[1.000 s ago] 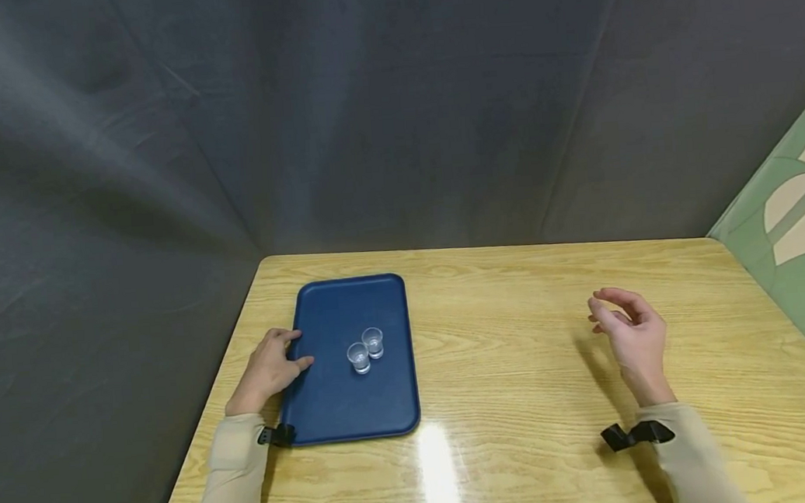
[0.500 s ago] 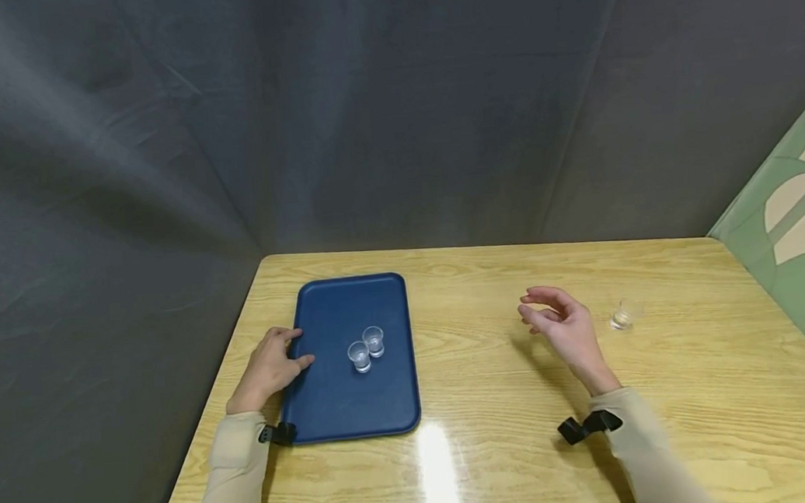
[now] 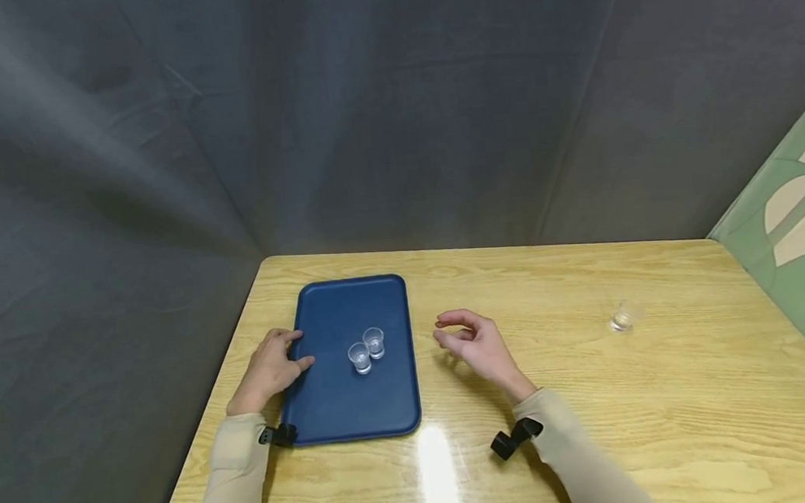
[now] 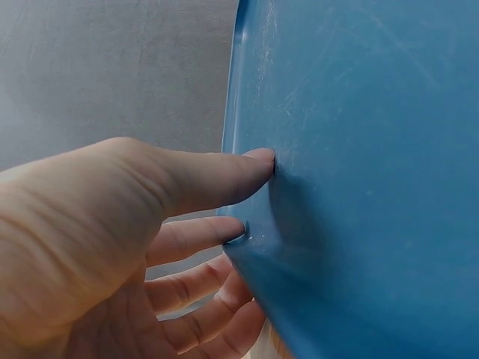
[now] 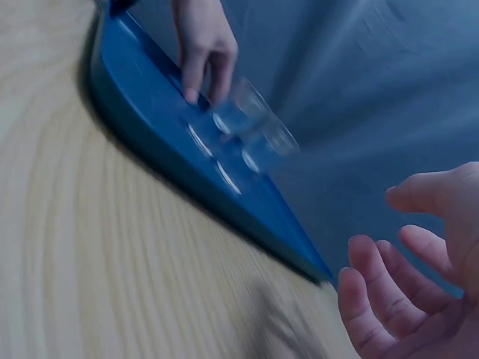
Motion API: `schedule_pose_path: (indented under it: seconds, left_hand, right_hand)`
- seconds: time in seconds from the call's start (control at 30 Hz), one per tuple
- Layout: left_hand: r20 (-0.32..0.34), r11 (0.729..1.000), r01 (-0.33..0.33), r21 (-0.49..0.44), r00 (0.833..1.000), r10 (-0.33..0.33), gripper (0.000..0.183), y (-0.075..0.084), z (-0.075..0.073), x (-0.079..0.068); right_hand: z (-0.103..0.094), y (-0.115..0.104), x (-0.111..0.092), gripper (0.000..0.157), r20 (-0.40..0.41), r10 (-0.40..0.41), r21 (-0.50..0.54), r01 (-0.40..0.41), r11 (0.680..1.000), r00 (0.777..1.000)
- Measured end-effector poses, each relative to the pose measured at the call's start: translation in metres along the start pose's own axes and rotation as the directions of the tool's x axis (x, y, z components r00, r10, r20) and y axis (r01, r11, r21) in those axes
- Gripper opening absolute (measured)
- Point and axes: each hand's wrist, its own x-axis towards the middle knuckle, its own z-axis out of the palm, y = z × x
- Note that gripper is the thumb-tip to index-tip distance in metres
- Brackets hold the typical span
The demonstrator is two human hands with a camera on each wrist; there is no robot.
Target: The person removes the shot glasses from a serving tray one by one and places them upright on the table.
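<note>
Head | left hand (image 3: 268, 368) loosely spread on blue rounded-corner tray (image 3: 350, 407) | right hand (image 3: 478, 347) loosely curved, empty | clear tapered cups (image 3: 359, 355)

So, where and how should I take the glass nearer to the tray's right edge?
Probably by the side wall of that glass, just below its rim, with the right hand coming from the right and slightly above. It stands upright, and the other glass sits close at its near left side, leaving the right side freer.
</note>
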Motion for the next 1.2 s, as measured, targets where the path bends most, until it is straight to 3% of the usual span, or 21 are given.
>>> schedule_pose_path:
  seconds: [0.23, 0.5, 0.7, 1.2]
  left_hand:
    - [-0.003, 1.0, 0.001, -0.009, 1.0, -0.001, 0.062, 0.0, 0.0, -0.001]
    - [-0.006, 1.0, -0.001, -0.004, 1.0, 0.001, 0.063, 0.002, 0.0, 0.0]
    - [-0.009, 1.0, -0.001, -0.006, 1.0, 0.001, 0.063, 0.002, 0.0, -0.002]
    - [-0.001, 1.0, -0.009, -0.007, 1.0, 0.009, 0.063, 0.002, 0.003, 0.001]
  right_hand:
    - [0.039, -0.007, 0.005, 0.041, 0.001, -0.001, 0.024, 0.001, 1.0, 1.0]
    - [0.065, -0.01, 0.011, 0.043, 0.072, -0.009, 0.009, 0.008, 1.0, 0.997]
    - [0.078, -0.01, 0.014, 0.049, 0.117, -0.01, -0.054, 0.016, 0.998, 0.993]
    - [0.09, -0.006, 0.017, 0.043, 0.096, -0.106, -0.247, 0.127, 0.961, 0.99]
